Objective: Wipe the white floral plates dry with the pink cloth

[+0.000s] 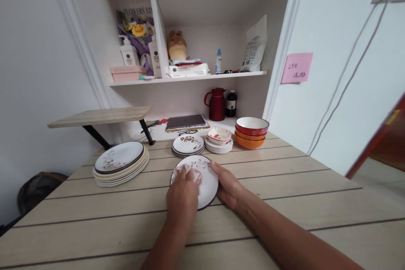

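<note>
Wiping well takes even strokes from the left hand (182,194), holding the bunched cloth (196,176), while the right hand (229,186) grips the plate (209,183) by its edge

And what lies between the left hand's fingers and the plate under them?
A crumpled pale pink cloth lies between the left fingers and the plate; the head view shows it.
</note>
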A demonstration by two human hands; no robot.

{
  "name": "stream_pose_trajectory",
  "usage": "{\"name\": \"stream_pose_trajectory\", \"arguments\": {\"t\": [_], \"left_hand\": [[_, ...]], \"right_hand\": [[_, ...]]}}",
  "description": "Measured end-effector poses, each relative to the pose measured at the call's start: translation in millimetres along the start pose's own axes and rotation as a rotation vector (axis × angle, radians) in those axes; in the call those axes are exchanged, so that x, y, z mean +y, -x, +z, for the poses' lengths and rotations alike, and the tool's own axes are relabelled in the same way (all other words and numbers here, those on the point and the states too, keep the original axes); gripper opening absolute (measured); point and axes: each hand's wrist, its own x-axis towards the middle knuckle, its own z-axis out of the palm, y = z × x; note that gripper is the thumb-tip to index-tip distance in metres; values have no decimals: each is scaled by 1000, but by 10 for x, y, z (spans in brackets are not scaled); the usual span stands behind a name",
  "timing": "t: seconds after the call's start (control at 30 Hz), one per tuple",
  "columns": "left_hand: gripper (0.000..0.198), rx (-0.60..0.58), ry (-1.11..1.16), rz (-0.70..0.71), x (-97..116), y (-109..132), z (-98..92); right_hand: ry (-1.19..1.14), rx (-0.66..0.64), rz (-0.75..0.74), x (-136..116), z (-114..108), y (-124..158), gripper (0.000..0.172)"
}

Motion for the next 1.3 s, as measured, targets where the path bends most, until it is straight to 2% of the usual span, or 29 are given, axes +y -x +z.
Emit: {"name": "stream_pose_trajectory", "arguments": {"t": [0.1,0.27,0.4,0.5,0.7,0.9,1.0,1.1,1.3], "left_hand": [[39,-51,-52,13,110,58,-49],[42,-109,17,207,250,132,-36],[49,-89,175,344,249,118,62],[54,-71,237,376,206,73,120],[56,-58,197,286,129,4,119],[44,-1,26,45,85,-8,71],[41,-9,-10,12,77,15,46],[40,-38,19,78,105,51,40],[49,-73,182,366,213,110,107]], "right_hand": [[-45,29,17,7,-28,-44,28],[-78,29,36,-9,-61,-70,26],[-17,25,77,-31,-86,-57,24],[4,-21,66,-39,-87,-41,25],[-5,-78,61,-28,-47,-17,26],[-44,-28,57,-2,-66,-69,28],[-66,-9,52,1,-89,-103,29],[-73,-18,59,-9,-96,-108,30],[-48,-6,137,-51,-79,-54,30]]}}
